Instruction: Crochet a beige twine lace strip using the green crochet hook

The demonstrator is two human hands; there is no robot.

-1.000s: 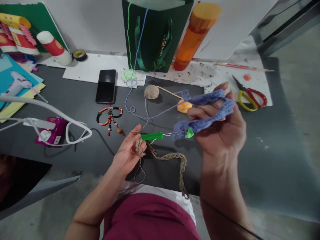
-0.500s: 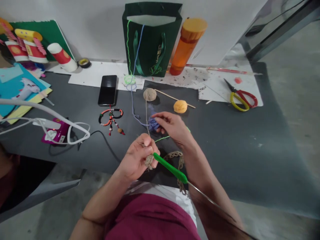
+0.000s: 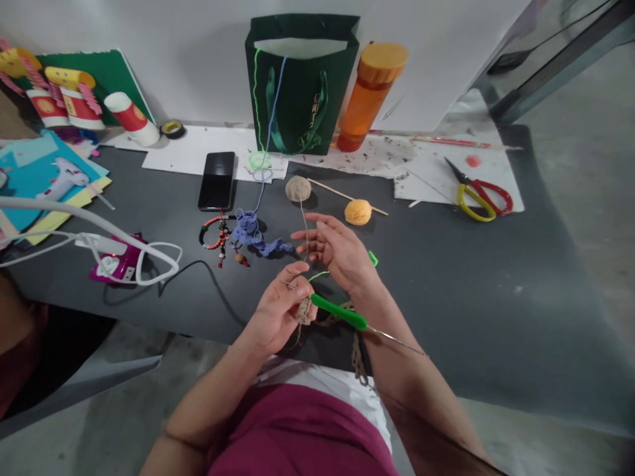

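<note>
My left hand is closed around a small beige crochet piece. A green-handled crochet hook sticks out of that hand, its thin metal shaft pointing to the lower right. My right hand is raised with fingers apart, beside the beige yarn strand that runs from the beige yarn ball to my left hand. Left of my right fingertips lies a purple crocheted bundle with a narrow tail, partly over a beaded bracelet. A beige crocheted chain hangs at the table edge, partly hidden by my right arm.
A yellow yarn ball lies by a thin stick. Behind stand a dark green paper bag and an orange bottle. Scissors lie right; a phone, a purple power adapter and white cables are left.
My right hand has let go of the purple bundle, which now lies further left against the bracelet. Its fingers have spread beside the beige strand. The crochet hook has tilted flatter.
</note>
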